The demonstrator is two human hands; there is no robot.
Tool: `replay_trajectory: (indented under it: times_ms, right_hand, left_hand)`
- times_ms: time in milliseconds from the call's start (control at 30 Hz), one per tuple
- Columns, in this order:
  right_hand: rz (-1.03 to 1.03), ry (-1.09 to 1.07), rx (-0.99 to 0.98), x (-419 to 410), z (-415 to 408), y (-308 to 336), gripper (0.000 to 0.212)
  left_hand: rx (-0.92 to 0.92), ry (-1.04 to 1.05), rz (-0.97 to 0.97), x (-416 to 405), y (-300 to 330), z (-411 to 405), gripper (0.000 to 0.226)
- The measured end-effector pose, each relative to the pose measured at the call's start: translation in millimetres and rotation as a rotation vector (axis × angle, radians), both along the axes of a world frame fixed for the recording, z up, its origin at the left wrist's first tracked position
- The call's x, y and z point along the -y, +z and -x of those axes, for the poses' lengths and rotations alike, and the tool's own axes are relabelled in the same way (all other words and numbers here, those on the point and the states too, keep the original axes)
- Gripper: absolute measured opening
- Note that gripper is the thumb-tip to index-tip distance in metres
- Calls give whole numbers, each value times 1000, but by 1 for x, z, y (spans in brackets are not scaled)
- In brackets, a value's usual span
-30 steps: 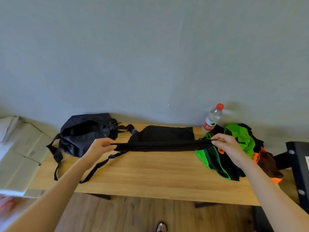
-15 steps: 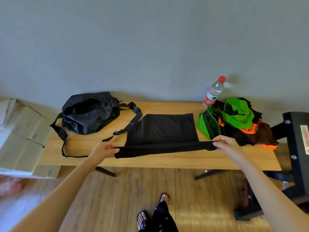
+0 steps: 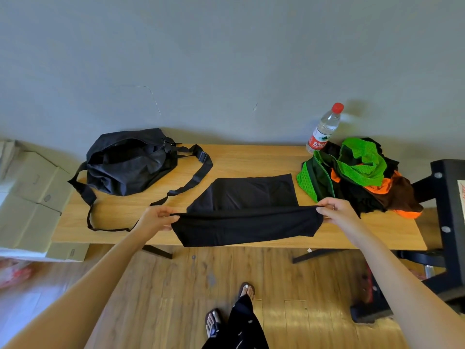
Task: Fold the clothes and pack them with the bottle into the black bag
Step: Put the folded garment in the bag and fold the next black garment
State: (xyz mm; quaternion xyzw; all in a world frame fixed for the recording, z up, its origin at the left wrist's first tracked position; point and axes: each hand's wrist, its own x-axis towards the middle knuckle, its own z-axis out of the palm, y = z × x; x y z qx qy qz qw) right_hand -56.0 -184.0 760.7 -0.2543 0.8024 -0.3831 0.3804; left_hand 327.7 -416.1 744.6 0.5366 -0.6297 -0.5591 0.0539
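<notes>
Head view: looks down over both forearms at a long wooden counter (image 3: 251,159) set against a wall.
Counter: light wood-grain top on dark angled legs, its far edge along the wall.
Room: plain grey-blue wall (image 3: 226,59) with a few faint scuffs; wood-plank floor (image 3: 176,285) in a tone close to the counter's.
Left of counter: stacked cardboard boxes (image 3: 32,197), with something pale and red, blurred, on the floor beside them.
Right of counter: a black frame (image 3: 450,210) with round fasteners; what it belongs to cannot be told.
Floor below: the person's feet in sandals (image 3: 226,308) and a dark trouser leg.
Black bag (image 3: 128,161): on the counter's left part, mouth gaping, its long strap looping across the wood toward the middle.
Bottle (image 3: 323,129): clear plastic with a red cap, standing tilted in this wide lens at the far right by the wall, touching the clothes pile.
Bottle label: red, with white characters too small to read.
Clothes pile (image 3: 357,177): rumpled green mesh, orange, black and brown fabric on the counter's right end.
Black garment (image 3: 246,212): far half flat on mid-counter, near half lifted and stretched between the hands, sagging over the near edge.
Left hand (image 3: 156,219): fingers and thumb pinch the garment's left corner.
Right hand (image 3: 334,210): fingers and thumb pinch the right corner, beside the clothes pile.
</notes>
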Motion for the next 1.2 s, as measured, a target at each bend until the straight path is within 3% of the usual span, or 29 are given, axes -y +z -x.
replay_trajectory:
  times_ms: [333,700,967,1100,1200]
  right_hand:
    - [-61,85,-55,88,47,-31,9]
    - [-260,210,-343,156,77,-88,5]
    - [-380,236,-591,168,73,-109,9]
    - [-300,208,-718,166,67,-108,16]
    - [-163,266,-842,161,53,-106,25]
  left_hand:
    - [65,43,71,61,-27,44,7]
    - [224,76,148,115,-79,79,11]
    - [205,199,174,113,-98,97,7]
    - [90,296,160,108,-95,104,19]
    - [149,223,374,93,-89,108,32]
